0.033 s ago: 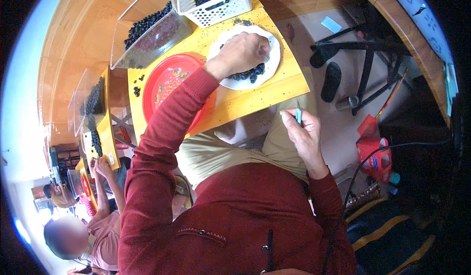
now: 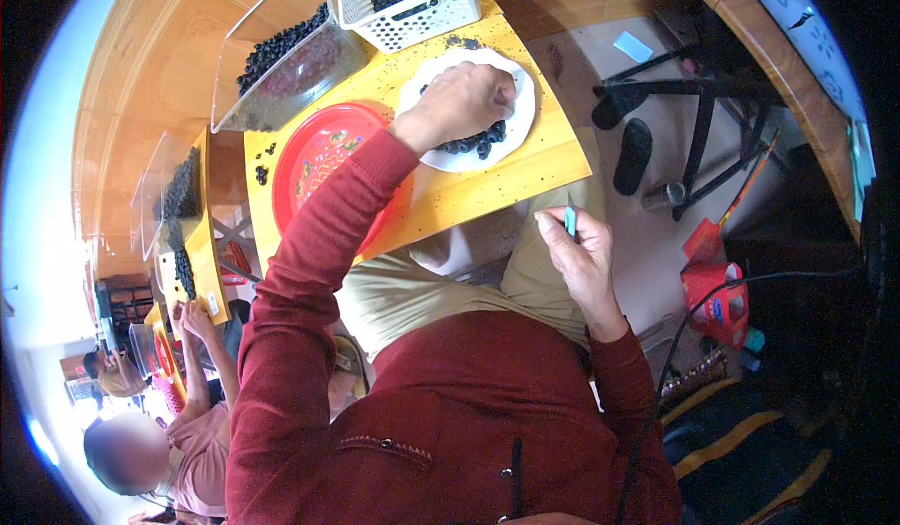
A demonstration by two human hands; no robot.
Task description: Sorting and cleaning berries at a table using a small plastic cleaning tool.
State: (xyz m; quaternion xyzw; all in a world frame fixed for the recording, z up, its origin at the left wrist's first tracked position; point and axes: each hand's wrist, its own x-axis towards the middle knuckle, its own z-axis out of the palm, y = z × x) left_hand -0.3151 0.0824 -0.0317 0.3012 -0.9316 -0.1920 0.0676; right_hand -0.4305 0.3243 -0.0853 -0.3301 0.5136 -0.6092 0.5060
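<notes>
Left hand (image 2: 461,101) over white plate (image 2: 522,117), right half of yellow worktop (image 2: 487,189), plate close to the right edge. Fingers curled down; can't tell if the left grip is closed on a piece, fingertips hidden. Dark round pieces (image 2: 480,142) on the plate, beneath the hand and on its near side. Right hand (image 2: 583,253) off the worktop, just beyond the near edge towards the near right corner; right grip closed on small teal tool (image 2: 570,220), thumb against it, tool pointing up in view. Red tray (image 2: 284,173), printed middle, left of plate, by the left edge, partly under the left sleeve (image 2: 314,234). Small dark cluster (image 2: 262,174) between tray and left edge. Clear bin (image 2: 328,61) at the far left corner, dark pieces inside. White perforated basket (image 2: 417,30) at the far edge, beside the bin, more dark pieces in it. Dark crumbs (image 2: 464,43) between basket and plate. Co-worker (image 2: 202,459) at left, hands at another yellow worktop.
</notes>
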